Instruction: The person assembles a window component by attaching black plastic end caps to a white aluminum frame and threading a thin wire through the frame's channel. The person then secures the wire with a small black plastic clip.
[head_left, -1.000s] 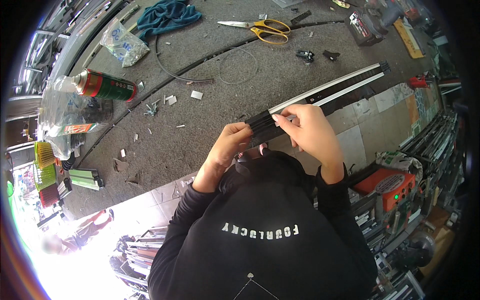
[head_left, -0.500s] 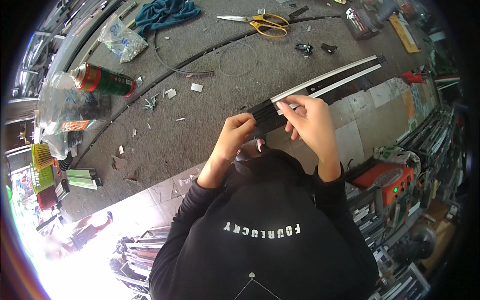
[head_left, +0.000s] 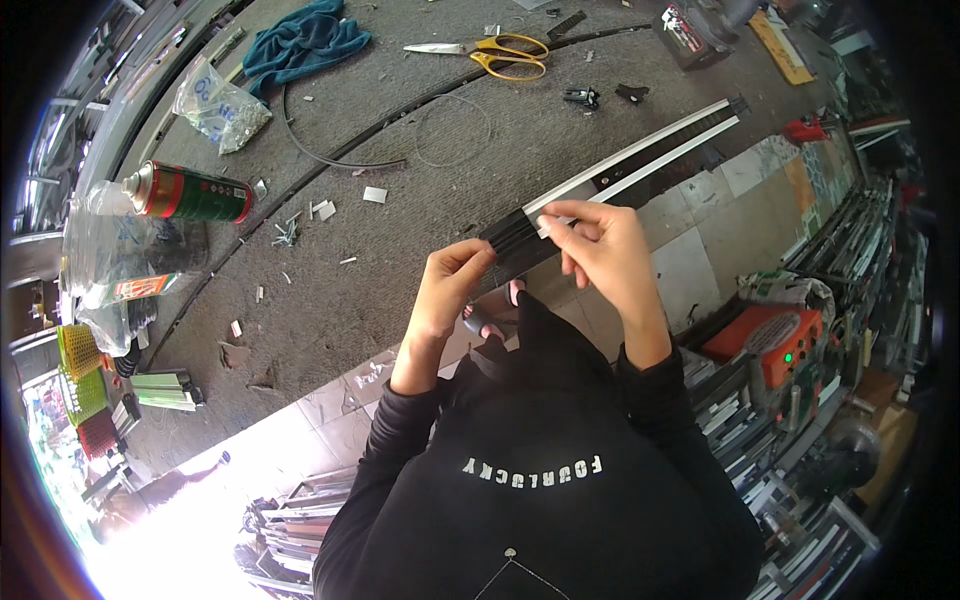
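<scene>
A long black-and-silver metal profile [head_left: 640, 153] lies slantwise along the workbench's near edge, its far end toward the upper right. At its dark near end, my left hand [head_left: 447, 287] is closed, thumb and forefinger pinched together against the black part. My right hand [head_left: 612, 250] is closed in a pinch just over the profile, where the silver section meets the black. A small white piece [head_left: 543, 233] shows at its thumb and fingertips; the rest is covered by the fingers.
Yellow-handled scissors [head_left: 510, 57], small black fittings [head_left: 581, 98] and a teal cloth [head_left: 305, 45] lie on the grey-carpeted workbench [head_left: 350, 300]. A spray can [head_left: 190, 192] rests beside plastic bags at left. An orange machine [head_left: 765, 340] stands at my right.
The whole view has shifted, moving the bench things slightly left and down in the picture. Both hands keep their pinches near the profile; my right fingertips have moved a little.
</scene>
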